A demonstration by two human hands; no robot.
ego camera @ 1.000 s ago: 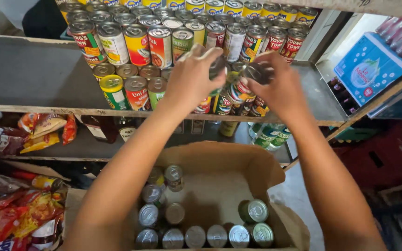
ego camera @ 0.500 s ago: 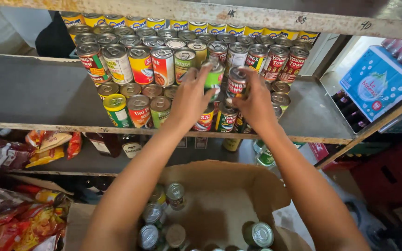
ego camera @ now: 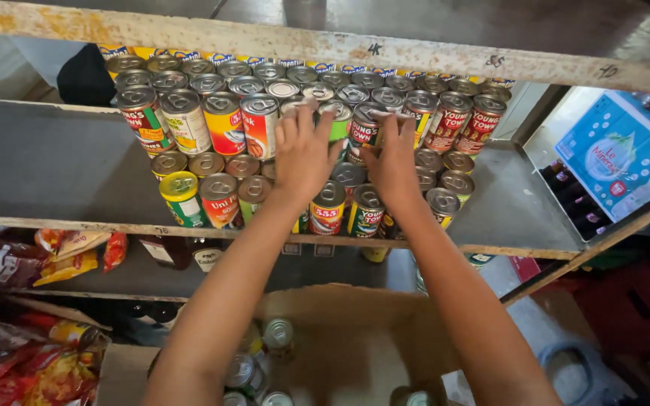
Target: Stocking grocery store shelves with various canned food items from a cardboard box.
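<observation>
On the grey middle shelf stand many round tins in two layers, with red, green, yellow and white labels and shiny ring-pull tops. Both hands are up among the top layer. His or her left hand lies over a can with a green label, fingers spread flat on it; I cannot tell if the grip is closed round it. Beside it, the right hand presses on a can with a dark red label, fingers reaching over the top; that grip is also hard to tell. Just below the hands stand a yellow and red can and a green and blue can at the shelf's front edge. Far right leans a blue box with a water drop picture. Down low sits an open brown cardboard box with more tins inside. Bright snack bags lie at the lower left.
</observation>
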